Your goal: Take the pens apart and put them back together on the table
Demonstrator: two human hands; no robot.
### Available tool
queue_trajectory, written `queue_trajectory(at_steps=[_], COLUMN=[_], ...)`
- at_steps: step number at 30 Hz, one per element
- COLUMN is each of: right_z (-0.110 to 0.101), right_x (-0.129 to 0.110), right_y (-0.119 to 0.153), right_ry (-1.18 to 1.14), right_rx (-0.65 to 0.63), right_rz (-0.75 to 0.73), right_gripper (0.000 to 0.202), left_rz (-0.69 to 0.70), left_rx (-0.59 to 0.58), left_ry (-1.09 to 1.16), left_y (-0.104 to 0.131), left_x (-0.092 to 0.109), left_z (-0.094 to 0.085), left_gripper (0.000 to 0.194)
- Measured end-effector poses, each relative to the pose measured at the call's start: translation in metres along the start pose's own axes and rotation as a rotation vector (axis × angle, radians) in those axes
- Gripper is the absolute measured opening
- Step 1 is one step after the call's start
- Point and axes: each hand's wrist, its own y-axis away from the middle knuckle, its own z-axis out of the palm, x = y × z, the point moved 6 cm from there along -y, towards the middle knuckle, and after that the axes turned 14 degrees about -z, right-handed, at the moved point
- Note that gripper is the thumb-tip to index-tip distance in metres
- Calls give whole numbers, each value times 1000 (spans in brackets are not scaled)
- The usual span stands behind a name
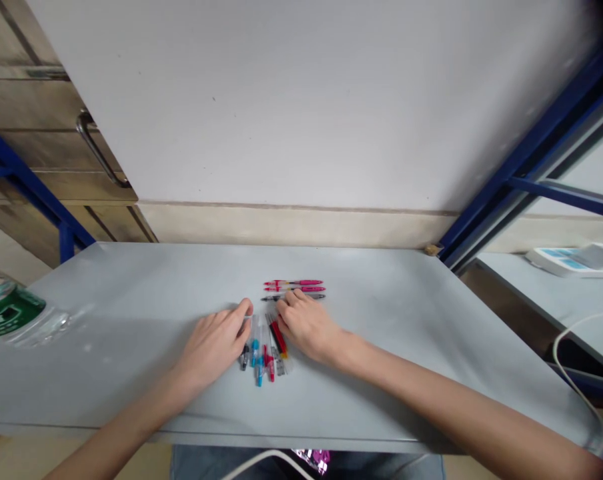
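Two red pens (301,289) lie one above the other on the table, with a black pen (271,298) in line just below. My right hand (306,327) has its curled fingers over the black pen's middle, and they hide part of it. Below is a loose bunch of pen parts: clear barrels (259,327), dark and red refills (278,339), and blue (259,373), red (269,370) and black (244,360) end pieces. Beside the bunch, on its left, my left hand (214,343) is closed, thumb against index finger; what it pinches, if anything, is hidden.
A bottle with a green label (14,310) lies at the table's left edge. The pale table (381,287) meets a wall at the back. Blue metal frames (501,180) rise at both sides. A white cable (574,380) hangs at right, near a white power strip (576,261).
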Motion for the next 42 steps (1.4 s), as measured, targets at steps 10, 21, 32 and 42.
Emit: queue_trajectory(at_steps=[10,21,32,42], right_z=[-27,-23,-17,-8], right_x=[29,61,79,60], right_y=[18,44,52,41], right_ry=[-432,-1351,-1345,-1310], right_rx=[269,657,943,726], right_rz=[214,515,567,453], right_gripper=[19,29,26,29], left_rz=[-24,163,344,357], left_rx=[-38,127,173,124], left_ry=[-99,360,732,774], left_y=[4,-45,-49,-45], left_x=[-3,9,35,38], left_z=[-2,-34,-11,-6], left_gripper=[12,17,12,11])
